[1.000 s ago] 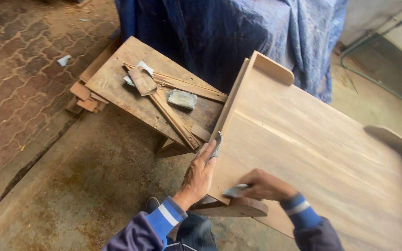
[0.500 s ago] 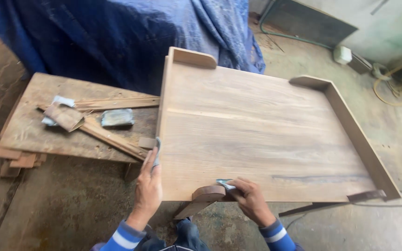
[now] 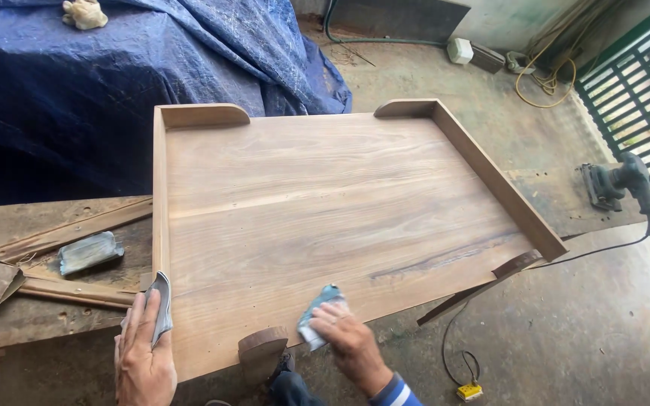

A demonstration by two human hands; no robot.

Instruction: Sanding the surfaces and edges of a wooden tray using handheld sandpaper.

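Compared with half a second ago, the view has swung so the wooden panel [image 3: 340, 225] fills the middle, and a power sander [image 3: 617, 183] with its cord now shows off the panel's far right side. Both hands have stayed at the panel's near edge, the right one shifted slightly inward along it.

The left hand [image 3: 144, 353] lies nearly flat against the panel's near left corner, fingers stretched out together, pressing a grey piece of sandpaper [image 3: 162, 304] onto the raised side rail. The right hand [image 3: 347, 338] rests on the panel's near edge, fingers curled down over a folded blue-grey sandpaper sheet [image 3: 317, 312] held flat to the wood.

The panel lies on a low bench [image 3: 9, 323], overhanging it toward the right. Left of the panel, on the bench, sit a sanding block [image 3: 89, 252] and loose wooden strips [image 3: 69, 233]. Behind the panel hangs a blue tarpaulin [image 3: 114, 83].
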